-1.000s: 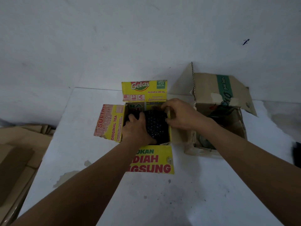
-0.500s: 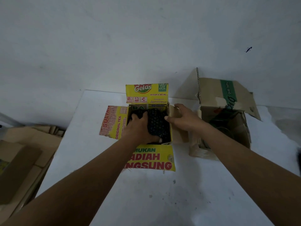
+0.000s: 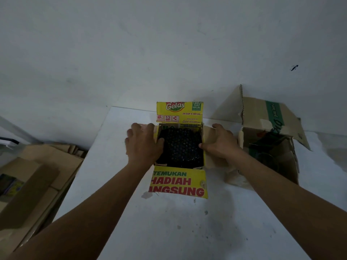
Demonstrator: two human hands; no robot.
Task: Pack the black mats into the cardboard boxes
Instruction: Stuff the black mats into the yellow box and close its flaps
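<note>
The left hand [image 3: 142, 145] has come off the black mats [image 3: 180, 147] lying inside the yellow box [image 3: 179, 111], and now it and the right hand [image 3: 219, 145] grasp this box's side flaps [image 3: 206, 131], so closing seems near.

two hands, left hand [image 3: 142, 145] and right hand [image 3: 219, 145]; two boxes, yellow box [image 3: 178, 182] and brown box [image 3: 259, 115]; one black mat [image 3: 181, 147] showing.
</note>
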